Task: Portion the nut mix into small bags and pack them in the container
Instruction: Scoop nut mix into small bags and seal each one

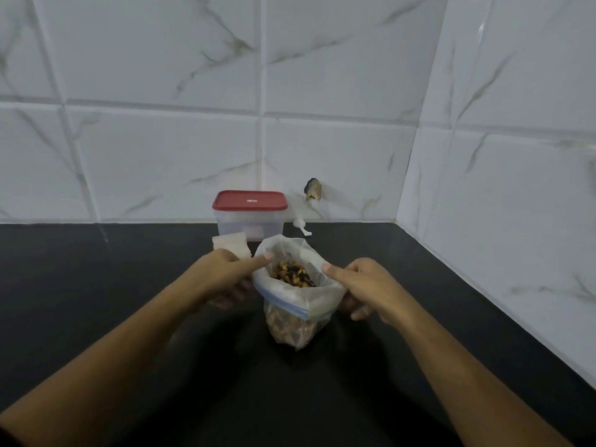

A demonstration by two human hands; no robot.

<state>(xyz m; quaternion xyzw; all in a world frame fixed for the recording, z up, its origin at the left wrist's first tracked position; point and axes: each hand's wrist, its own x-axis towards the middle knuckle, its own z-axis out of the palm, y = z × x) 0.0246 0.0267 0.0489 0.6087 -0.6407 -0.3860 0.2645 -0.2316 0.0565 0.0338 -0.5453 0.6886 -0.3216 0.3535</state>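
A clear zip bag of nut mix (298,304) stands upright in the middle of the black counter, its top folded down so the nuts and dark fruit (293,274) show. My left hand (225,279) grips the folded rim on the left side, thumb over the edge. My right hand (361,287) grips the rim on the right side the same way. Behind the bag stands a clear plastic container (250,225) with its red lid (249,200) on. A stack of small empty bags (230,245) lies just left of the container's front.
A white scoop (301,226) lies by the wall to the right of the container. Marble-look tiled walls close the counter (129,285) at the back and on the right. A chipped hole (312,189) marks the back wall.
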